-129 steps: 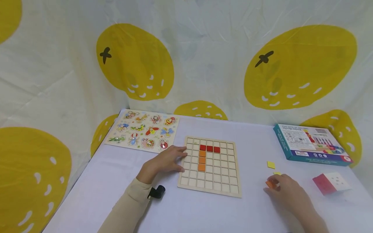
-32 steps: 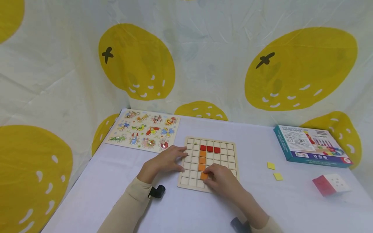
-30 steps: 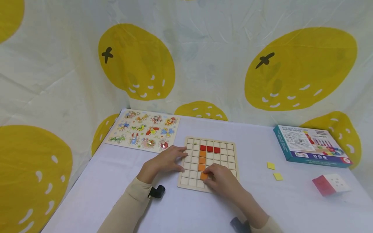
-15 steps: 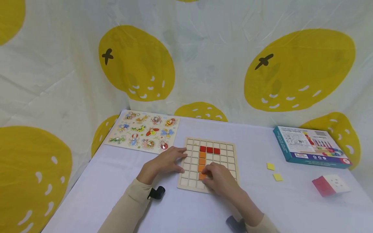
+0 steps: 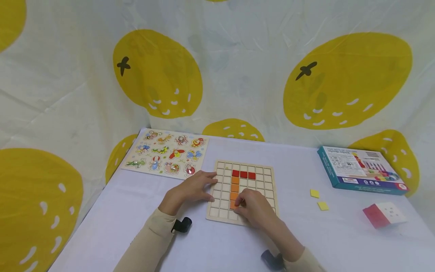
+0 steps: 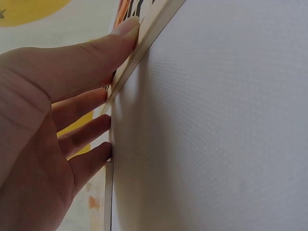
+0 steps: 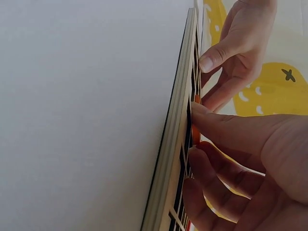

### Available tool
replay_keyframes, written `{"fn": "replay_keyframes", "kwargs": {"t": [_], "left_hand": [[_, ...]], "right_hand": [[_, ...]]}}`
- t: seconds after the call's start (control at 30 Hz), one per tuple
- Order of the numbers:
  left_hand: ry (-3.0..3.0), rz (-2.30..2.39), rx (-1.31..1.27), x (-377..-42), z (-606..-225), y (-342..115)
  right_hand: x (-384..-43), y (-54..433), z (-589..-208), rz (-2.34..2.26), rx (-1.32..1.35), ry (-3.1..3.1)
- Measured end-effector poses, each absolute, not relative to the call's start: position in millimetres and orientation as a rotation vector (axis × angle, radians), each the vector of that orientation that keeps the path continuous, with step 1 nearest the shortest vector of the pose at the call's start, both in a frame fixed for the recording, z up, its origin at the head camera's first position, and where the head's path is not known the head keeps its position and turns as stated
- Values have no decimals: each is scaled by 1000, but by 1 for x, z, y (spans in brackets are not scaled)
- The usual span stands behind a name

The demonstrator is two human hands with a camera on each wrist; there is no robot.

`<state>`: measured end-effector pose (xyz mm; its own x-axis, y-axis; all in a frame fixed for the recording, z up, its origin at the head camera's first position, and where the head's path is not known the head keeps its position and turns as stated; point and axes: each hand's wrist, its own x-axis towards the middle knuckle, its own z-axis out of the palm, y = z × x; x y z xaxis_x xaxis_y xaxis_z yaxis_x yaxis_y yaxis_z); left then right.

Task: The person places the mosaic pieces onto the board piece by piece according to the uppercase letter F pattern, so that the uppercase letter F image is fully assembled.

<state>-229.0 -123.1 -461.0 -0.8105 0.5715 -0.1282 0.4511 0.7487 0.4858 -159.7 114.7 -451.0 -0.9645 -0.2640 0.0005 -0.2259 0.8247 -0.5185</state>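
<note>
A wooden grid board (image 5: 219, 218) lies on the table, with a row of red tiles (image 5: 243, 174) and a column of orange tiles (image 5: 235, 188) set in its squares. My left hand (image 5: 195, 187) rests at the board's left edge, thumb and fingers spread and touching the rim; the left wrist view shows its thumb (image 6: 115, 45) on the frame. Thumb and fingers of my right hand (image 5: 256, 209) pinch an orange tile (image 5: 232, 204) at the column's near end. In the right wrist view, that orange tile (image 7: 196, 135) shows between thumb and fingertips, close on the board.
Two yellow tiles (image 5: 318, 200) lie on the table right of the board. Beyond them are a red-and-white block (image 5: 384, 215) and a flat toy box (image 5: 363, 170). An insect puzzle board (image 5: 164, 153) lies at the back left, near the left hand.
My right hand has carried the orange tile from beside the yellow tiles to the board. In the last second it shifted slightly left, into line with the column. The left hand stays put.
</note>
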Motion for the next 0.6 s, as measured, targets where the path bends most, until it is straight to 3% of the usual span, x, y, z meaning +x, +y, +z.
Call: {"fn": "replay_keyframes", "kwargs": {"t": [0.6], "left_hand": [[2675,654,816,-229,-460,-124]], "right_hand": [[-158,112,-451,-747,-432,2965]]}}
